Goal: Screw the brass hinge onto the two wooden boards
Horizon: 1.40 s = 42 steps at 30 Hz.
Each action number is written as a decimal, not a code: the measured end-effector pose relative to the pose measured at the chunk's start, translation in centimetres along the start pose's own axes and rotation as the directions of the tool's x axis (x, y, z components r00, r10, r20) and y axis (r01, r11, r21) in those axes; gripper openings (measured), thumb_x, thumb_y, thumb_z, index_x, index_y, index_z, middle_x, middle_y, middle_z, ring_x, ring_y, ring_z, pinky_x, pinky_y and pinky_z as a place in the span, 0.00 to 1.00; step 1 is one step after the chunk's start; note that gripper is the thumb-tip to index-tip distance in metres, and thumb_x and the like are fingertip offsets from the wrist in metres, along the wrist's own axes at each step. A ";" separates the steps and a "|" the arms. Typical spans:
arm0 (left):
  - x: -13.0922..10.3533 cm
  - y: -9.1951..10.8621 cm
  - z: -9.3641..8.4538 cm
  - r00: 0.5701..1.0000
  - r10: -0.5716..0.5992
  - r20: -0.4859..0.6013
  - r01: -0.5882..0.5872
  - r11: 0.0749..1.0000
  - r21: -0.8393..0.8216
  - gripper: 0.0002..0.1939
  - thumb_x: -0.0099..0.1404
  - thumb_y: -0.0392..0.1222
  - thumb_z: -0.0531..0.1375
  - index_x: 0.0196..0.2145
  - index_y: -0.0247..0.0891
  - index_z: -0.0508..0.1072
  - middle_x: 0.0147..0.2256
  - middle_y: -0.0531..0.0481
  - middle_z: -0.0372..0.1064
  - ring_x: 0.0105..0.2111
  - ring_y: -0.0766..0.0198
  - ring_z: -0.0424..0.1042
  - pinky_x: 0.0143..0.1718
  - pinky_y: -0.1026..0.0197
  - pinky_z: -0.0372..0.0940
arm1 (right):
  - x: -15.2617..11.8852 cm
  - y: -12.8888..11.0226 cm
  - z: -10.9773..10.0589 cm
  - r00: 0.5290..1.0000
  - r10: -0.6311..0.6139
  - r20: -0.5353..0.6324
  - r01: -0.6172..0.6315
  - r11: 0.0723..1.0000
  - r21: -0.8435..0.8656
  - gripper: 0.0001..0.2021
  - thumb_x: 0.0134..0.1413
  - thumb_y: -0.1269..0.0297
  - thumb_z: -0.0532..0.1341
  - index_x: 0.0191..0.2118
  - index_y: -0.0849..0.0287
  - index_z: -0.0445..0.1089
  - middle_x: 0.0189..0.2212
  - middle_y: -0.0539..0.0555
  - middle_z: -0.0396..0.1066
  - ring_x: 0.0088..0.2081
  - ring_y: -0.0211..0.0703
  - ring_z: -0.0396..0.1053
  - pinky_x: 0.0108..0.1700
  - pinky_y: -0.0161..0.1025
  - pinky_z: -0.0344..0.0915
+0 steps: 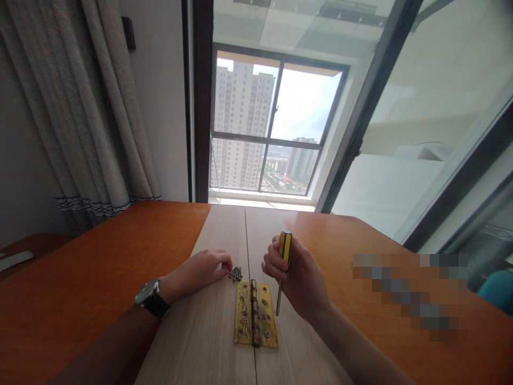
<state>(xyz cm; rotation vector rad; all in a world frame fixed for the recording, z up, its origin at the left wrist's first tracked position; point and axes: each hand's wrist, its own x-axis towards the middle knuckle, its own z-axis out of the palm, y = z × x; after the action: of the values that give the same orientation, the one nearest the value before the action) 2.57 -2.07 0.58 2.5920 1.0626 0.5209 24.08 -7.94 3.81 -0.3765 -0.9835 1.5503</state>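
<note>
My right hand is closed around the yellow-and-black handle of a screwdriver, held upright with its shaft pointing down beside the hinge's right leaf. A worn brass-coloured hinge lies opened flat, its knuckle along the seam between two pale wood boards. One screw head shows in the right leaf's lowest hole. Just beyond the left leaf is a small pile of screws. My left hand rests on the board with fingers curled at that pile; whatever is between the fingertips is hidden.
The boards lie on an orange-brown wooden table. A pixelated patch covers something on the table's right side. Beyond the far edge stand a dark-framed glass door and a window; a grey curtain hangs at the left.
</note>
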 end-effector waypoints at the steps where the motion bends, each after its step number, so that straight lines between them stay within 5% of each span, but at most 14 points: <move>1: 0.0 0.0 0.0 1.000 0.003 -0.005 -0.003 1.000 -0.001 0.07 0.65 0.33 0.55 0.33 0.38 0.74 0.36 0.50 0.74 0.35 0.63 0.72 0.37 0.65 0.63 | -0.1 -0.1 0.1 1.000 0.000 0.013 0.000 1.000 0.005 0.13 0.59 0.55 0.60 0.31 0.60 0.69 0.18 0.43 0.50 0.20 0.31 0.42 0.26 0.33 0.46; 14: 0.0 -0.3 0.2 1.000 0.025 -0.016 -0.025 1.000 0.009 0.08 0.67 0.35 0.55 0.35 0.38 0.75 0.36 0.49 0.75 0.36 0.62 0.73 0.38 0.65 0.63 | -1.4 -0.5 1.2 0.966 0.040 0.255 -0.076 0.988 0.134 0.19 0.59 0.46 0.57 0.29 0.57 0.63 0.19 0.42 0.46 0.20 0.33 0.42 0.31 0.36 0.50; 29: -0.1 -0.2 0.2 0.999 0.025 -0.025 -0.025 1.000 0.011 0.09 0.67 0.36 0.54 0.36 0.38 0.75 0.38 0.48 0.75 0.38 0.61 0.73 0.39 0.64 0.64 | -2.1 -0.3 1.6 0.940 0.060 0.335 -0.086 0.994 0.063 0.19 0.63 0.47 0.52 0.28 0.56 0.63 0.17 0.42 0.45 0.19 0.35 0.42 0.29 0.37 0.47; 42: -0.1 -0.2 0.2 0.999 0.033 -0.034 -0.033 0.999 0.001 0.09 0.68 0.36 0.55 0.37 0.38 0.76 0.39 0.48 0.76 0.39 0.61 0.74 0.40 0.63 0.65 | -2.1 -0.7 1.9 0.962 0.033 0.269 -0.055 0.996 0.073 0.21 0.62 0.46 0.53 0.26 0.56 0.62 0.16 0.41 0.44 0.18 0.33 0.41 0.28 0.37 0.49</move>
<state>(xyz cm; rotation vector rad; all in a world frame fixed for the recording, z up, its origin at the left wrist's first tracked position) 2.45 -1.98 0.32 2.6145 1.0321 0.5748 23.67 -10.66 4.84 -0.1340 -1.1227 1.7062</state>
